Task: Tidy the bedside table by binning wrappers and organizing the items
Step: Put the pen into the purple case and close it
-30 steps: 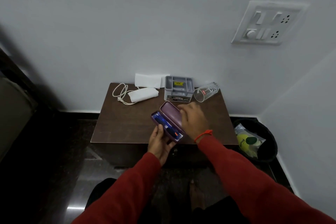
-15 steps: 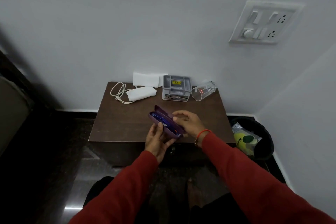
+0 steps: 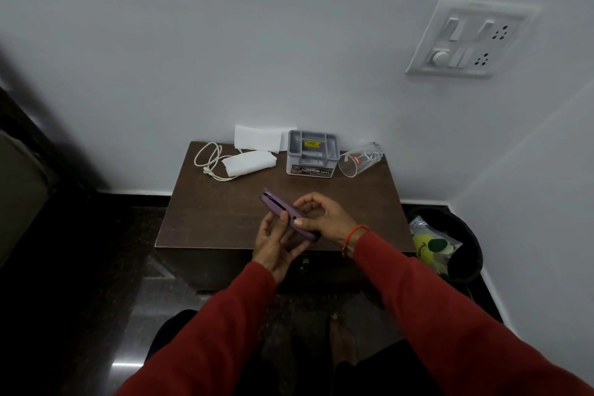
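Purple oblong case (image 3: 283, 212) | smooth, closed | both hands grip it: left (image 3: 276, 244), right (image 3: 324, 219)

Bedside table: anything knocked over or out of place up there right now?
Yes. The clear glass lies on its side at the back right of the bedside table, beside the grey organizer, open mouth toward the front.

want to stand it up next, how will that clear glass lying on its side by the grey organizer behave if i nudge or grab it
The glass lies on its side on the bedside table, so a nudge would probably roll it, perhaps toward the table's right edge. Its smooth, clear wall looks rigid but likely slippery and breakable. It seems empty, so probably light; the grey organizer beside it may block rolling leftward.
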The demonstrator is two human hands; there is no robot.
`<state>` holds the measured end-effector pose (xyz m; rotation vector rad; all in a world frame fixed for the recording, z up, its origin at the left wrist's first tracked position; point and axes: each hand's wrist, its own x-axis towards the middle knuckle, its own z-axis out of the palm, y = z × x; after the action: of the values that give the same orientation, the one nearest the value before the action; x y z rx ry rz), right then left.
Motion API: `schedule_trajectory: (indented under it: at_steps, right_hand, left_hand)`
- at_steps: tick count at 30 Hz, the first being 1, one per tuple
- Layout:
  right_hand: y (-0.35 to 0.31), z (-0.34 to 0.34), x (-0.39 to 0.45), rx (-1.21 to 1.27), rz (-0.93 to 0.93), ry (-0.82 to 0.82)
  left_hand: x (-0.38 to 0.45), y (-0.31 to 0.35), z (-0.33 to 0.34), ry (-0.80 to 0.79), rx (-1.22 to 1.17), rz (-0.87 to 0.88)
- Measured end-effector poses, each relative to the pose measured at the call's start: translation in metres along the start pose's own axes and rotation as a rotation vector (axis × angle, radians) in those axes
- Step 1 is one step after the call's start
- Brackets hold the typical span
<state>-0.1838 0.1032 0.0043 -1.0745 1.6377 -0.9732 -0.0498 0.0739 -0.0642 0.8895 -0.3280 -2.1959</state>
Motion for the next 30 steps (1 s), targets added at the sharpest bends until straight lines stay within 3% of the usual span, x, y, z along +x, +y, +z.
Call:
schedule_trajectory:
  at_steps: [8,12,16,30]
  right_hand:
    - [0.004,0.000,-0.002,-0.131,-0.082,0.010]
    - [0.006,0.004,-0.005,-0.413,-0.219,0.015]
    - [0.011,0.009,-0.007,-0.519,-0.282,0.102]
    - [0.022,0.010,-0.012,-0.430,-0.333,0.183]
  left_hand:
    - [-0.002,0.000,0.002,0.020,0.024,-0.020]
    - [0.004,0.002,-0.001,0.037,0.046,-0.011]
    - [0.006,0.002,-0.005,0.017,0.069,-0.020]
    - [0.006,0.002,-0.001,0.055,0.117,-0.004]
